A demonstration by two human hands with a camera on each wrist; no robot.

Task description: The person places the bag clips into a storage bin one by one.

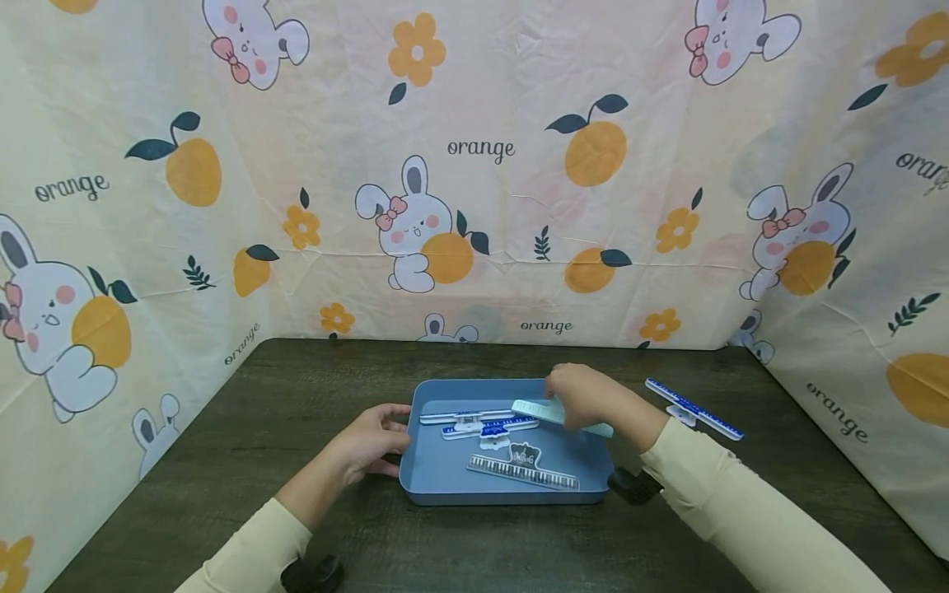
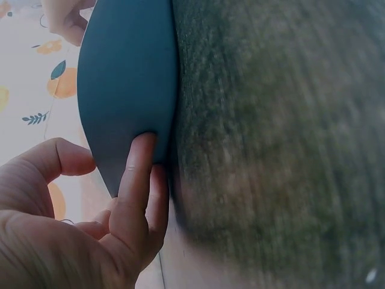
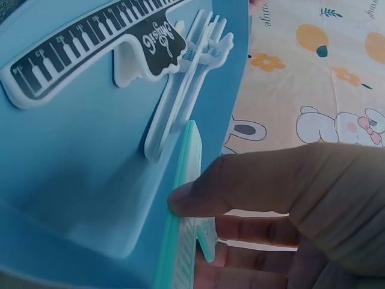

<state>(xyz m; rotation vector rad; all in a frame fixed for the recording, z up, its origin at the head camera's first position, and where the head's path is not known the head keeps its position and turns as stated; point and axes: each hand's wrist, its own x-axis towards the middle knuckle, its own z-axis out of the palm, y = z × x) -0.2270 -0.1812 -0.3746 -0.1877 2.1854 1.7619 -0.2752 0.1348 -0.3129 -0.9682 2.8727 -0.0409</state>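
Observation:
My right hand [image 1: 593, 395] pinches a mint-green ruler-shaped clip [image 1: 541, 410] over the right side of a blue tray [image 1: 437, 482]. In the right wrist view, the thumb [image 3: 195, 198] presses one face of this clip and the other fingers lie behind it. At the tray's left end is my left hand [image 1: 374, 441], its fingers [image 2: 138, 174] touching the outer wall. Inside the tray lie a black-and-white keyboard-patterned clip [image 1: 522, 472] marked "Music", a blue-and-white clip [image 1: 504, 426] and a white clip [image 1: 445, 417]. The hand hides part of the mint clip.
Another blue-and-white clip [image 1: 693, 409] lies on the dark wood-grain table [image 1: 341, 543], right of the tray and beyond the right forearm. A cloth [image 1: 504, 206] printed with rabbits and oranges rises along the back and both sides.

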